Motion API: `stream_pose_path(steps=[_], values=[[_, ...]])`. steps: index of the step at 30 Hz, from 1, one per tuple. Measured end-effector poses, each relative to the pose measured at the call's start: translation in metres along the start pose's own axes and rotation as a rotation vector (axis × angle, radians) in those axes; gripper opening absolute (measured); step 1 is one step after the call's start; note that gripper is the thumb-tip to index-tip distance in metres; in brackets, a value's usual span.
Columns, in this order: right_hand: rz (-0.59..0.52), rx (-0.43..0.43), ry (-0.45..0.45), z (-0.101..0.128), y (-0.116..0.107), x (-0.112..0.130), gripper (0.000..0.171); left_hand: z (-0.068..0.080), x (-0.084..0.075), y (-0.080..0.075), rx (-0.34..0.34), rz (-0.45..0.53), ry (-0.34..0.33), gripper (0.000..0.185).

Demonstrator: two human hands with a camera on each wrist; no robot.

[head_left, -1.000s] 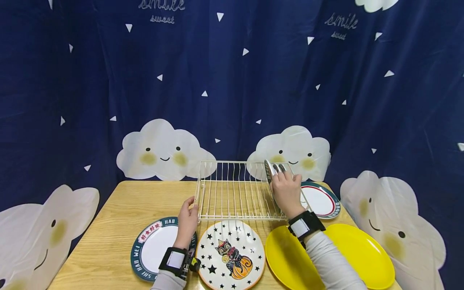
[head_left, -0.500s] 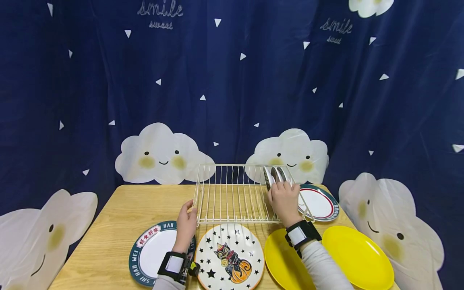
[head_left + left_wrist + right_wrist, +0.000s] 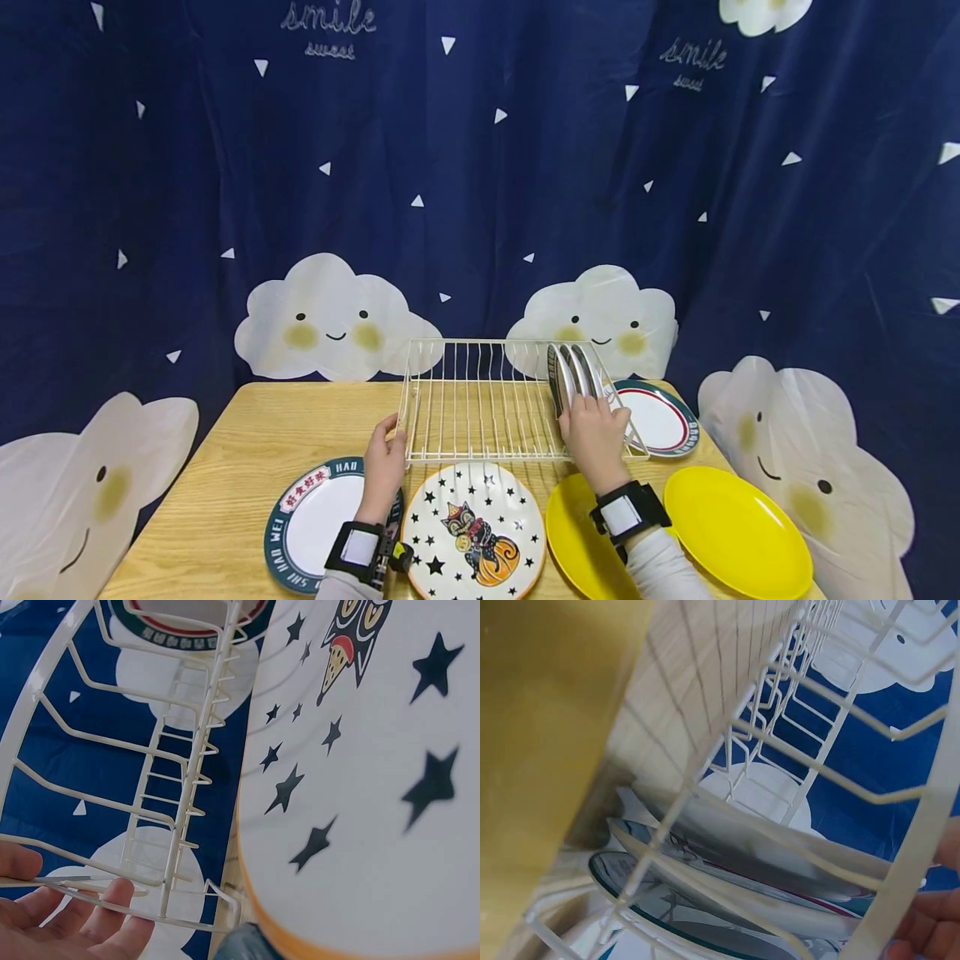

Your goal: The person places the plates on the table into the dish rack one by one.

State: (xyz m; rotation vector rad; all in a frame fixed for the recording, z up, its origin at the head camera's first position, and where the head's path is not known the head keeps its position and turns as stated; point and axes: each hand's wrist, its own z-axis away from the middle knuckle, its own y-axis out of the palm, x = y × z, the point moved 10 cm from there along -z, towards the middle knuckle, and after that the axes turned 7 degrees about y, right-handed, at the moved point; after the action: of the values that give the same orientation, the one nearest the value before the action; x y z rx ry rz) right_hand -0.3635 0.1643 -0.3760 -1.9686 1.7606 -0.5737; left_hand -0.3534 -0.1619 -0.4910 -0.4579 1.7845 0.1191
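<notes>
- Since the earlier frames the right hand (image 3: 596, 433) has come down from the top of the upright plates (image 3: 570, 375) to their lower front edge, at the right end of the dish rack (image 3: 480, 400); the plates now show more fully above it. The left hand (image 3: 384, 467) has barely shifted.
- Right hand: fingers rest against the plates and the rack's right rim. Whether they curl round a plate cannot be told from the head view; the right wrist view shows only fingertips (image 3: 930, 930) beside the rack wire.
- Left hand: thumb and fingers (image 3: 97, 915) close round the wire of the rack's near-left corner, steadying it.
- The rack sits centre frame on the wooden worktop (image 3: 247, 433), its far end raised; the plates stand on edge in its right-hand slots.
- Judged step: plates are being seated in the slots while the rack is held. A next move would call for releasing them only once they stand unaided.
- Flat on the worktop: a star-and-cat plate (image 3: 474, 533) lower centre, two yellow plates (image 3: 738, 533) lower right, a red-rimmed plate (image 3: 660, 417) right of the rack, a teal-rimmed plate (image 3: 315, 521) lower left.
- Writing: the teal rim reads "HAO" and "WEI", with a red banner of Chinese characters; the curtain (image 3: 480, 167) reads "smile sweet" twice, top of frame.
</notes>
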Motion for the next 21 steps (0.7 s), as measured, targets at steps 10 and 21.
stream_pose_path(steps=[10,21], values=[[-0.101,0.086,0.063,0.029,-0.004,-0.011,0.030,-0.001,0.002,0.002,0.004,0.010,-0.005,0.038],[-0.286,0.046,0.141,0.038,-0.025,-0.048,0.016,-0.001,0.002,0.000,-0.004,0.012,-0.011,0.037]])
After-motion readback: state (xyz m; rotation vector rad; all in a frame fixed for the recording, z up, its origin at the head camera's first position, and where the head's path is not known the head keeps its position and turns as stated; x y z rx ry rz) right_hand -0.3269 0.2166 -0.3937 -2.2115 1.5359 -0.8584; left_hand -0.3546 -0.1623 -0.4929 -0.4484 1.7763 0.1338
